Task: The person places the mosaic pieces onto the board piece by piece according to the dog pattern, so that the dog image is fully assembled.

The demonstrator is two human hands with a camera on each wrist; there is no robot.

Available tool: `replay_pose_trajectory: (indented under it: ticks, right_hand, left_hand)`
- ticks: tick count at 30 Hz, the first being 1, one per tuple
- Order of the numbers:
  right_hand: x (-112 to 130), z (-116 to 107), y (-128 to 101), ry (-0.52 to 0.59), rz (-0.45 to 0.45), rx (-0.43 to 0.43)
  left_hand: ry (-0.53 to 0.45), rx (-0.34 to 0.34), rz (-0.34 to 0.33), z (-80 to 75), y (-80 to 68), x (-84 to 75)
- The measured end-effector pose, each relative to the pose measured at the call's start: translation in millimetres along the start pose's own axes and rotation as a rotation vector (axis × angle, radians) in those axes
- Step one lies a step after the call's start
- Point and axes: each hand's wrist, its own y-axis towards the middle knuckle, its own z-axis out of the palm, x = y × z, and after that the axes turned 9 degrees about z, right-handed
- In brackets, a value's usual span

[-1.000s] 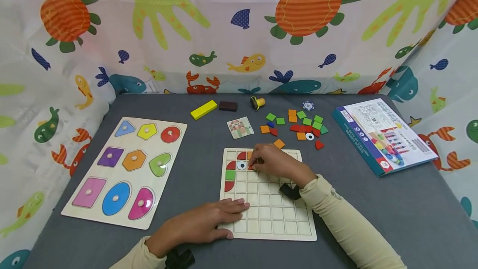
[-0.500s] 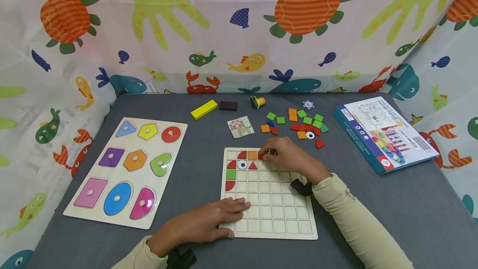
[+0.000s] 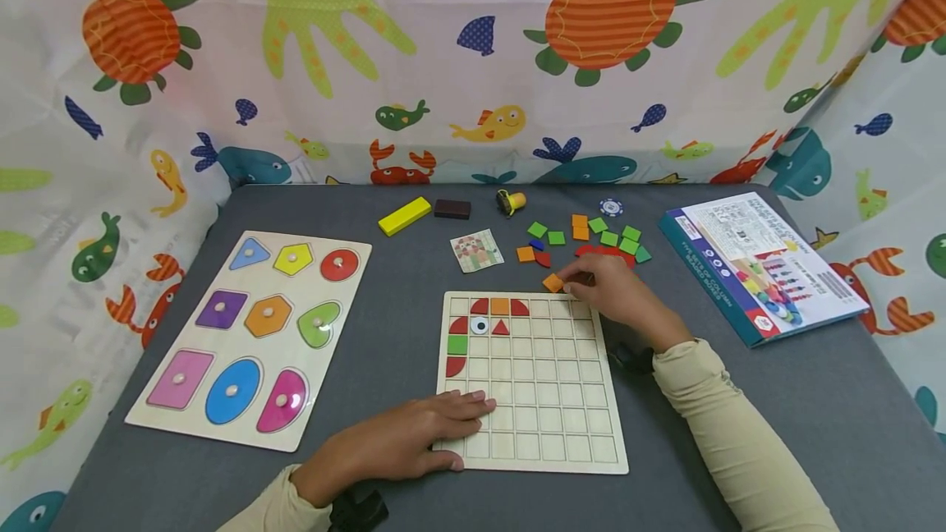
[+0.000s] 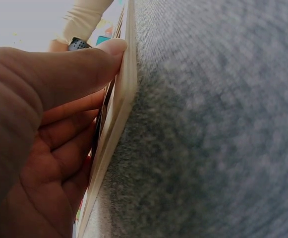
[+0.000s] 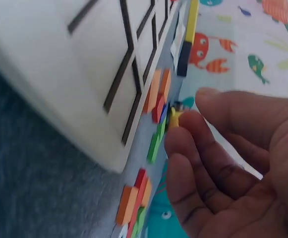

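A pale grid board (image 3: 547, 417) lies in front of me, with small tiles set in its upper left cells. Among them are an orange square (image 3: 499, 306), a red triangle (image 3: 501, 327), a green square (image 3: 457, 345), a round eye tile (image 3: 479, 325) and several red curved tiles (image 3: 521, 307). My left hand (image 3: 421, 437) rests on the board's lower left with fingers stretched out; its thumb (image 4: 84, 72) lies at the edge. Beyond the top edge, my right hand (image 3: 617, 290) reaches with bent fingers, fingertips right at a loose orange square tile (image 3: 553, 282). The right wrist view shows nothing between them.
Loose green, red and orange tiles (image 3: 608, 238) lie behind the right hand. A picture card (image 3: 476, 251), yellow block (image 3: 404, 217), dark block (image 3: 452, 210) and poker chip (image 3: 611, 208) are farther back. A shape puzzle (image 3: 185, 327) lies left, a box (image 3: 761, 269) right.
My right hand has set a red triangle and then a red curved tile in the board, let go, and moved right and back to the loose orange tile. The left hand stays put.
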Motion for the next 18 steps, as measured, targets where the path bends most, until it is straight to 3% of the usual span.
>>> replay_pose_trajectory:
  ticks: [10, 18]
  right_hand:
    - [-36, -17, 1, -0.018, 0.200, -0.114]
    - [-49, -23, 0, -0.046, 0.280, -0.140]
  left_hand:
    - [0.002, 0.007, 0.003, 0.6, 0.2, 0.4]
    - [0.003, 0.015, -0.001, 1.0, 0.3, 2.2]
